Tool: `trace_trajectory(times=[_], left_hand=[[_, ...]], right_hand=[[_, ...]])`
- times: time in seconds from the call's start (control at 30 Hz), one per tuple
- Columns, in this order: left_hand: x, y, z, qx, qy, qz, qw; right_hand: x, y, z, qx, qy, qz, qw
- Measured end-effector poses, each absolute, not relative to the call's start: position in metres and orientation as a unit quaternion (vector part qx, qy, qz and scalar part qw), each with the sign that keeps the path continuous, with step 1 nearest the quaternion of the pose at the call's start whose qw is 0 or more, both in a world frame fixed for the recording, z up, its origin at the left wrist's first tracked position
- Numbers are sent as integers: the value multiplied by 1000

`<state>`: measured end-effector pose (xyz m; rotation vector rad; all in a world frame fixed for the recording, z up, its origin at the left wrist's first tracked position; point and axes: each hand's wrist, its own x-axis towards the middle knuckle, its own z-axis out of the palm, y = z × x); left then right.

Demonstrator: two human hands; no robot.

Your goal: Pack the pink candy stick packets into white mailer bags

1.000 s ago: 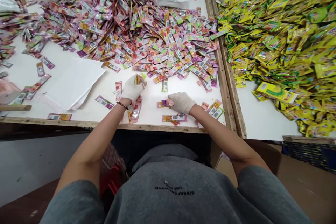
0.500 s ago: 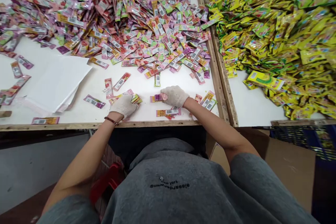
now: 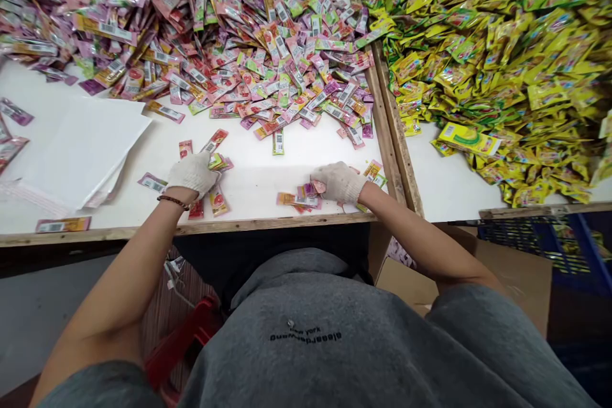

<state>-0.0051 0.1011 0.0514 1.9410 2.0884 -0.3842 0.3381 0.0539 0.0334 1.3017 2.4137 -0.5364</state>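
In a white knitted glove, my left hand [image 3: 194, 174] is closed around small stick sachets, with a green and yellow sachet [image 3: 218, 162] poking out past the fingers. An orange and pink sachet [image 3: 219, 201] lies just below it on the white table [image 3: 253, 182]. My right hand [image 3: 338, 181], gloved the same way, has its fingers curled down on a purple and pink sachet [image 3: 306, 190]. Beneath that one rests an orange sachet with a barcode [image 3: 299, 201]. The undersides of both hands are hidden, so how many sachets each grips is unclear.
A large heap of pink, purple and green sachets [image 3: 282, 70] spreads across the back. White sheets [image 3: 81, 146] lie at the left. A wooden divider [image 3: 389, 111] separates off a heap of yellow packets [image 3: 478, 76] on the right. A wooden rim [image 3: 268, 223] runs along the front.
My left hand has moved left with sachets, and my right hand has moved right and nearer the front rim. The purple and pink sachet now overlaps the orange one. The view has shifted slightly.
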Motion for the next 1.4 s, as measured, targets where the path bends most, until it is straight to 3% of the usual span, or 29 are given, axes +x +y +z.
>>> trace_trajectory(times=[0.17,0.33,0.57,0.7,0.87,1.13,1.4], left_hand=[[22,89,69,737,668,-98,38],[68,76,76,823,550,-83,115],[138,78,41,925,317,-158,135],[154,79,36,934,291,-185,96],[147,73,39,923,331,-166,104],[127,94,53,855,499,-104,93],[132,123,44,835,530,-114,96]], right_hand=[[338,53,23,556,812,-145,105],[376,62,39,595,783,-181,21],[412,53,50,503,829,-130,208],[408,51,39,470,850,-115,208],[406,58,30,442,872,-113,179],[404,61,30,429,869,-114,219],[410,98,26,669,734,-102,56]])
